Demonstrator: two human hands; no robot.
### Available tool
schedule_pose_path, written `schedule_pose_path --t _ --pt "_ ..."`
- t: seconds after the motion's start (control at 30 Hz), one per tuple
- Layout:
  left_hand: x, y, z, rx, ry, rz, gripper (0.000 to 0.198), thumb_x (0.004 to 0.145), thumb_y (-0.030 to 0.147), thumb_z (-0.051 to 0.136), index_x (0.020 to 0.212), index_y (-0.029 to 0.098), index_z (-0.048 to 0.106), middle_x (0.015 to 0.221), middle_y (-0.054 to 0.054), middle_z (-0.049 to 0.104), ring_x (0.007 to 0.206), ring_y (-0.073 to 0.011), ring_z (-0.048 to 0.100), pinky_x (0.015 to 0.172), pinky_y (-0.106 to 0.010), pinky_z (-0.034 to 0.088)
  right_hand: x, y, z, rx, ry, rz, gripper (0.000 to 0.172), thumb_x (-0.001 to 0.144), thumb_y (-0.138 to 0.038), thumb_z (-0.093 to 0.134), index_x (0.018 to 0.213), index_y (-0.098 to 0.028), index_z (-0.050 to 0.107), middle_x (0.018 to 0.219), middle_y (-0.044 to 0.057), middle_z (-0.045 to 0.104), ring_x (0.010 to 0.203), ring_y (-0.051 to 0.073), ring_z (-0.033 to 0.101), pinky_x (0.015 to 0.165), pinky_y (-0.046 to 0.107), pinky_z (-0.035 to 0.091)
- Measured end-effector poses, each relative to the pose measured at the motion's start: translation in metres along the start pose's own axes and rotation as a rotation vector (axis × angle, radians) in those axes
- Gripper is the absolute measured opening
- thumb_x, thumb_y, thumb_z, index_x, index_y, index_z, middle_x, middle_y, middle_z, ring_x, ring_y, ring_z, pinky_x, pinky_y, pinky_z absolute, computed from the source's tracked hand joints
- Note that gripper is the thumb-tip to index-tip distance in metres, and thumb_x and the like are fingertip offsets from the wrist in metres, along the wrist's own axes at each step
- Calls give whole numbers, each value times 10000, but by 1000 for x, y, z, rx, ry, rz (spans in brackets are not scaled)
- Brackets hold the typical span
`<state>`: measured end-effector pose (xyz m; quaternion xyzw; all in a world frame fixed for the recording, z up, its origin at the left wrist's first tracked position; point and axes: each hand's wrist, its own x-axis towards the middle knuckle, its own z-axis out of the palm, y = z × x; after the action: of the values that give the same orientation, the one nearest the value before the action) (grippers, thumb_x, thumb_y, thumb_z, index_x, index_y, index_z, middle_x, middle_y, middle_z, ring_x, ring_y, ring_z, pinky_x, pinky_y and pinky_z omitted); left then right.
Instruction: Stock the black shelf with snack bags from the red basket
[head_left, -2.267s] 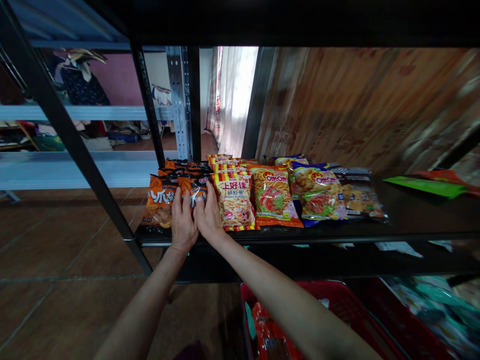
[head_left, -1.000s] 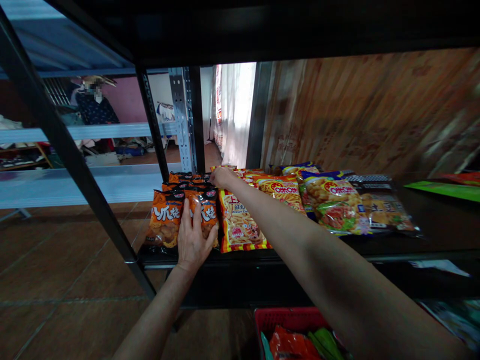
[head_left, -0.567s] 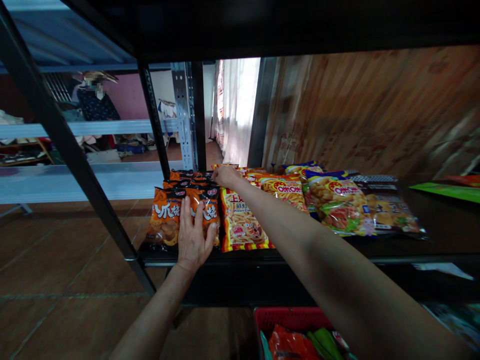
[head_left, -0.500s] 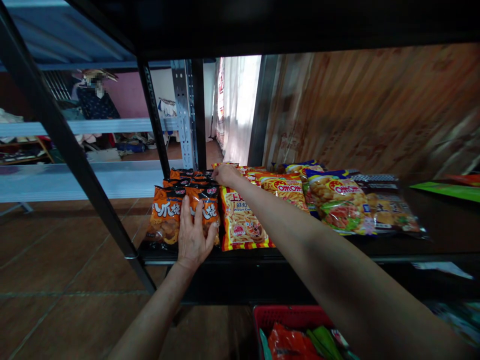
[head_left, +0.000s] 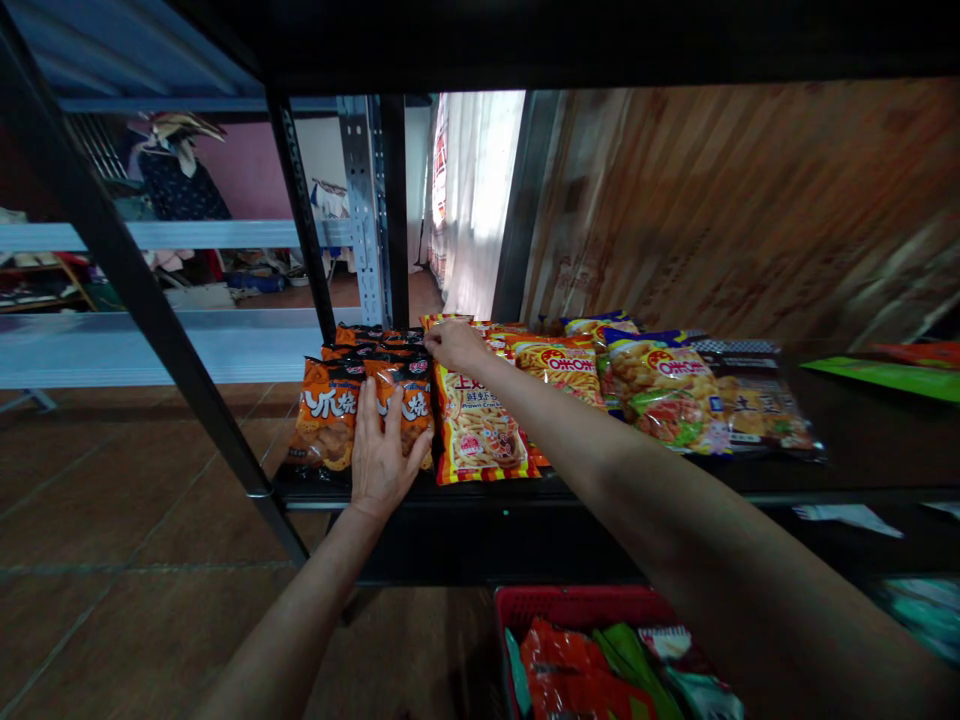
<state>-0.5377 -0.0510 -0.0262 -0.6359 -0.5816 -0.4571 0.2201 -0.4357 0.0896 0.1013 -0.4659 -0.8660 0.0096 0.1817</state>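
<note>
My left hand [head_left: 381,450] lies with its fingers spread against the front of an orange and black snack bag [head_left: 415,400]. Another bag of the same kind [head_left: 324,415] stands to its left, and more of them sit in rows behind. Farther back, my right hand [head_left: 456,343] reaches between the orange bags and a yellow and red prawn cracker bag [head_left: 480,430]. Its fingers are curled down at the top edge of the rear bags; their tips are hidden, so what they grip cannot be made out.
Orange noodle-snack bags [head_left: 559,370], blue-topped snack bags [head_left: 664,395] and a brown bag [head_left: 761,400] lie farther right on the black shelf [head_left: 615,490]. Below stands a red basket [head_left: 577,603] of packets. A black upright post [head_left: 180,330] bounds the shelf on the left.
The view has shifted slightly, so the shelf appears a little higher and more of the basket shows. Both hands keep nearly the same places on the bags.
</note>
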Motion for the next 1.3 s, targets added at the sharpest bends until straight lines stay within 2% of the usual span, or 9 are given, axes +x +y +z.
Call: schedule_pose_path --t 0.27,0.37,0.5,0.63,0.73,0.93,1.13,1.3 --pt "-2 2 -5 -4 15 -6 623 850 301 545 1425 168 343 1582 -164 85 1446 -336 123 1125 -543 248 -10 7 -3 -45 25 -2 320 912 -250 427 1056 -216 710 1103 74 705 1055 207 618 876 267 435" --pt "-2 4 -6 -9 19 -15 627 836 271 551 1418 152 353 1579 -168 98 1443 -326 147 1128 -516 259 -12 8 -3 -32 35 -18 358 946 -326 385 1038 -209 710 1064 73 714 1003 201 633 836 261 437" --pt "-2 4 -5 -25 12 -2 634 815 237 564 1408 137 363 1581 -174 80 1448 -330 120 1133 -513 252 -13 6 -4 0 15 -60 494 967 -465 292 1040 -205 706 1018 75 722 960 214 645 800 277 437" --pt "-3 3 -2 -26 0 13 654 828 249 559 1429 149 319 1574 -186 91 1449 -332 109 1129 -538 252 -13 5 -7 25 -42 -30 584 983 -477 202 1039 -180 700 1088 102 702 1032 228 624 826 282 426" --pt "-3 3 -1 -17 -13 27 653 845 271 551 1438 168 298 1567 -186 124 1449 -328 111 1124 -546 262 -14 8 -8 32 -60 -60 584 977 -507 217 1020 -183 701 1086 84 702 1029 214 619 832 268 418" --pt "-2 3 -2 13 -5 62 629 851 313 568 1413 151 336 1557 -199 158 1448 -329 118 1130 -532 259 -22 18 -6 -69 29 -136 618 981 -486 201 944 -152 719 949 104 725 917 204 639 792 273 422" --pt "-3 1 -1 55 -30 55 615 844 330 585 1387 123 381 1568 -206 112 1449 -333 109 1142 -512 251 -23 32 3 -164 86 -189 421 942 -358 380 894 -140 737 946 116 729 925 222 634 820 291 423" --pt "-3 3 -1 72 -34 65 608 847 322 577 1387 127 378 1569 -201 111 1450 -336 96 1137 -525 255 -21 41 16 -140 122 -163 358 942 -298 409 923 -102 708 1007 134 703 987 221 607 901 296 401"
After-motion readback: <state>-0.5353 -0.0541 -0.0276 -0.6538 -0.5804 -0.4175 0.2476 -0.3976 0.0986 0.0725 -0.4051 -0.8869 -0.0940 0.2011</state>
